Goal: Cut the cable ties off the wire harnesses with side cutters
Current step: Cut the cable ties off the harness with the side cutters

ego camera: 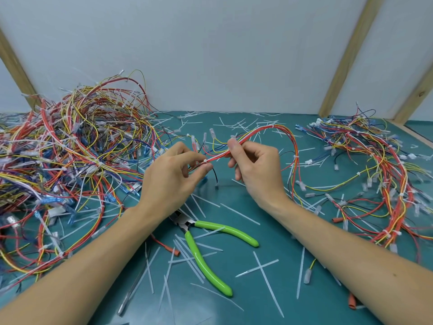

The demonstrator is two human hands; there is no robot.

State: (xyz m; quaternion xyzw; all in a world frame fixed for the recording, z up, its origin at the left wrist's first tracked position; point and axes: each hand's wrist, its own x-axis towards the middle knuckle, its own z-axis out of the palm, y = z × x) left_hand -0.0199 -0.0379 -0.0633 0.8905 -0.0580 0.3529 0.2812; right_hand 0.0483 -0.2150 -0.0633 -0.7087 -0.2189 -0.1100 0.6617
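Observation:
A wire harness [264,131] of red, yellow and white wires arches over the middle of the teal table. My left hand [171,177] pinches its near end at a small white cable tie [205,161]. My right hand [255,170] pinches the same bundle a little further along, between thumb and forefinger. The side cutters [206,249], with bright green handles, lie on the table below my hands, handles spread, jaws partly hidden under my left wrist. Neither hand touches them.
A big tangled heap of harnesses [70,160] fills the left of the table. A smaller pile of harnesses [375,174] lies at the right. Several cut white tie strips [267,285] litter the teal table [257,308]. A white wall with wooden battens [346,57] stands behind.

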